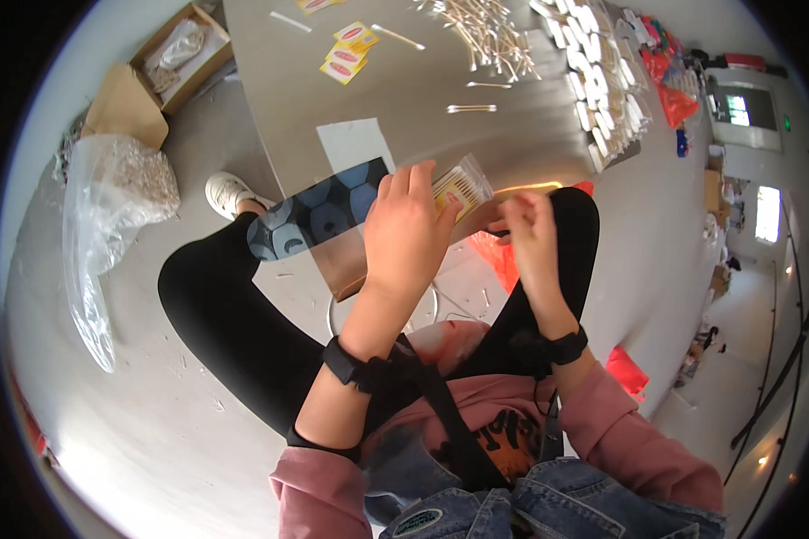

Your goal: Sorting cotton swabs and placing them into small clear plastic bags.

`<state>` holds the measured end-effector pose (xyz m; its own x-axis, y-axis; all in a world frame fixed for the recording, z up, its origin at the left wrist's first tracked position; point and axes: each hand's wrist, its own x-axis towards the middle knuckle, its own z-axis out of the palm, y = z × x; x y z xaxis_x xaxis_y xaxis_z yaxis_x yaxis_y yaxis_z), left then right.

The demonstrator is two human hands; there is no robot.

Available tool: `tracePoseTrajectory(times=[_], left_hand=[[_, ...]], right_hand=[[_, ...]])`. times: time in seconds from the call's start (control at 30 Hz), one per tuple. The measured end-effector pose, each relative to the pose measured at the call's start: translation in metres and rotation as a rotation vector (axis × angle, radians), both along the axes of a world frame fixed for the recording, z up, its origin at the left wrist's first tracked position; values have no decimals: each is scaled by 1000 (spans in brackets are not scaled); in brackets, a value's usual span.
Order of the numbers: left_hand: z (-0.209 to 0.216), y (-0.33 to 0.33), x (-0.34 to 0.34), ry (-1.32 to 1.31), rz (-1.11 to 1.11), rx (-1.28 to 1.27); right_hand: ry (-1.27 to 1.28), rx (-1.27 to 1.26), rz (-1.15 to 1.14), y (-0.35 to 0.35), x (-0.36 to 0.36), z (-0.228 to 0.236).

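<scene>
A small clear bag of cotton swabs (pixel 459 190) with a yellow label lies at the table's near edge, between the thumb and fingers of my left hand (pixel 406 220). My left hand is closed on it, its back turned up. Just right of the bag, my right hand (pixel 530 235) is raised with its fingers curled together; whatever is in them is hidden. Left of my left hand, a dark mat with a blue-grey hexagon pattern (pixel 319 211) runs along the table edge. Beyond it lies a white paper sheet (pixel 354 145).
On the metal table (pixel 288 99) are loose cotton swabs (pixel 490 36), several yellow cards (pixel 346 56) and a pile of white swab bundles (pixel 598 81). A cardboard box (pixel 184 58) and a clear plastic bag (pixel 108 207) stand left. Red plastic (pixel 497 258) hangs below the edge.
</scene>
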<state>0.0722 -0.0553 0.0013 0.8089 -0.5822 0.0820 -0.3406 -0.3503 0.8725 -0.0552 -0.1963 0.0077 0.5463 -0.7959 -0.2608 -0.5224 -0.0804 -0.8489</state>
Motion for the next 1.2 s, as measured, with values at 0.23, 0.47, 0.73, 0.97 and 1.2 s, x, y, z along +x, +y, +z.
tracePoseTrajectory(times=[0.23, 0.47, 0.73, 0.97, 1.2], left_hand=[[-5, -1, 2, 199, -78, 29], [16, 28, 7, 110, 1, -145], [18, 33, 5, 102, -36, -178], [7, 37, 10, 241, -86, -208], [0, 39, 8, 391, -105, -271]], right_hand=[[-265, 319, 87, 16, 27, -6], [-314, -47, 389, 25, 37, 11], [-461, 442, 421, 25, 30, 12], [-395, 503, 402, 24, 30, 13], [-431, 542, 432, 21, 31, 13]])
